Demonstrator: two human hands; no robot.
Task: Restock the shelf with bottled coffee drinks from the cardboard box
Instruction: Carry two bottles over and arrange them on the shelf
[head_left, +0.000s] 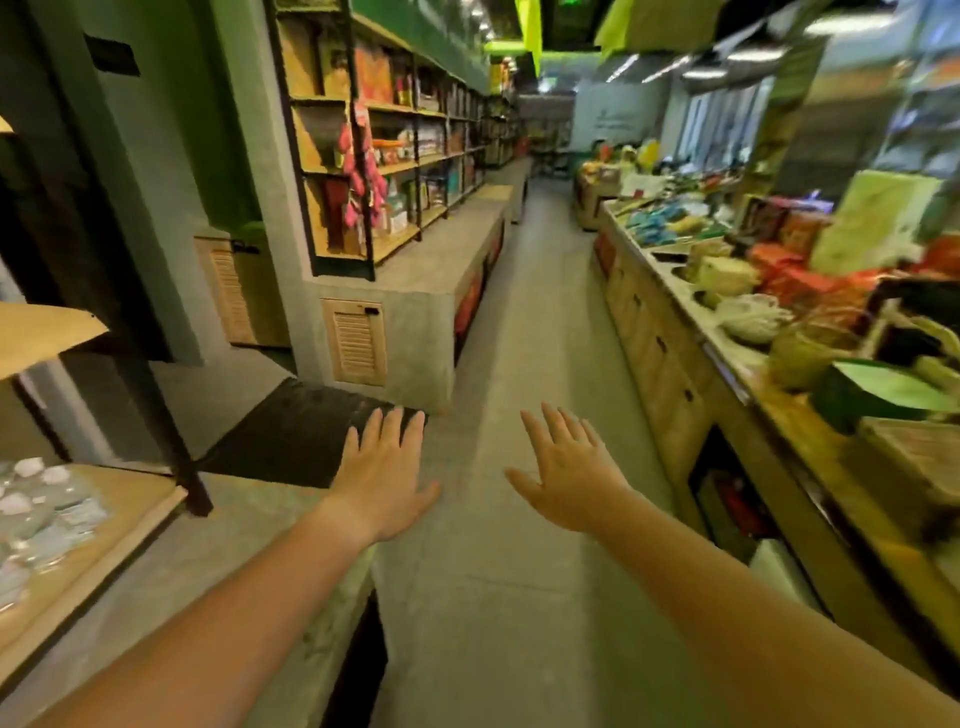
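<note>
No cardboard box or coffee bottles show anywhere; stocked shelves (400, 166) fill the upper left. Lower centre, left hand (387, 478) and right hand (563, 473) reach out empty, fingers (393, 423) spread wide. A hurried arm could knock goods off the crowded tabletop (737, 358) at right.

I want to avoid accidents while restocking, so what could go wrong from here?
1. The aisle is narrow, and goods crowd the edge of the counter on the right. The outstretched right hand or its arm might knock them off.
2. The dark mat on the floor ahead, to the left, might catch a foot and trip the person.
</note>
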